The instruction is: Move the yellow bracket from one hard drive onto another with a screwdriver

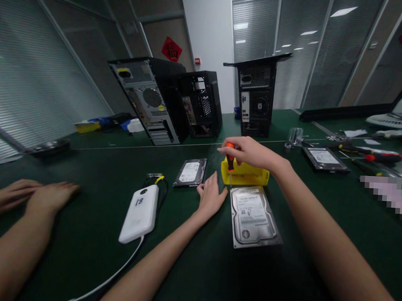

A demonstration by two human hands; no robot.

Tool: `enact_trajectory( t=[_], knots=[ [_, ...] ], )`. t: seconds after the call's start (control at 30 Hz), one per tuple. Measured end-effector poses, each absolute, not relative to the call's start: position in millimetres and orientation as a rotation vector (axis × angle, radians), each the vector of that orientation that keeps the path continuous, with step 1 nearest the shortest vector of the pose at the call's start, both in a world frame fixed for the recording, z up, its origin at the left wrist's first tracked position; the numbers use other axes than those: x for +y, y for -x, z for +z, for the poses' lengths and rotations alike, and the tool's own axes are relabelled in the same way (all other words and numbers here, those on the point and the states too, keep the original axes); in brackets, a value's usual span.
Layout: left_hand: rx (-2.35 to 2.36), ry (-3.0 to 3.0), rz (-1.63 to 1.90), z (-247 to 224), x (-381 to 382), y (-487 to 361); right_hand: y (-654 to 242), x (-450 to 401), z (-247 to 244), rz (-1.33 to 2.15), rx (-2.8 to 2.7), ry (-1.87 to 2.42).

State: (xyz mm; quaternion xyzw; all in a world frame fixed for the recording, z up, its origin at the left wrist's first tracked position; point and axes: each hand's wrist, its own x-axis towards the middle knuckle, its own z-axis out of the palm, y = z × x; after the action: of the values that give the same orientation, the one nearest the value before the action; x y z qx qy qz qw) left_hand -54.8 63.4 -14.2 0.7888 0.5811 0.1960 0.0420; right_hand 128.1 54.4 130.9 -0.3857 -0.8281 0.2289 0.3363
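Note:
My right hand (247, 152) grips the orange and black handle of a screwdriver (231, 163) from above. Its shaft points down at the upper left corner of a silver hard drive (251, 214), which lies label up on the table. Whether the tip touches the drive I cannot tell. Just behind that drive is a yellow plastic holder (247, 174), partly covered by my right hand. My left hand (212, 196) rests on the table to the left of the silver drive, fingers stretched out, holding nothing. Near its fingertips lies a second hard drive (190, 172).
A white power bank (139, 214) with a cable lies to the left. Another person's hands (33, 195) rest at the far left. Computer cases (163, 101) stand at the back, another case (257, 99) right of them. At right are a third hard drive (323, 158) and pliers (359, 150).

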Motion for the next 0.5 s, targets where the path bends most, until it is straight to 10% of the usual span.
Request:
enact_trajectory(
  t=[0.5],
  knots=[
    [1.606, -2.466, 0.624, -16.8, 62.1, 53.6, -128.7, 55.3, 127.3, 0.637, -2.165, 1.006]
  ],
)
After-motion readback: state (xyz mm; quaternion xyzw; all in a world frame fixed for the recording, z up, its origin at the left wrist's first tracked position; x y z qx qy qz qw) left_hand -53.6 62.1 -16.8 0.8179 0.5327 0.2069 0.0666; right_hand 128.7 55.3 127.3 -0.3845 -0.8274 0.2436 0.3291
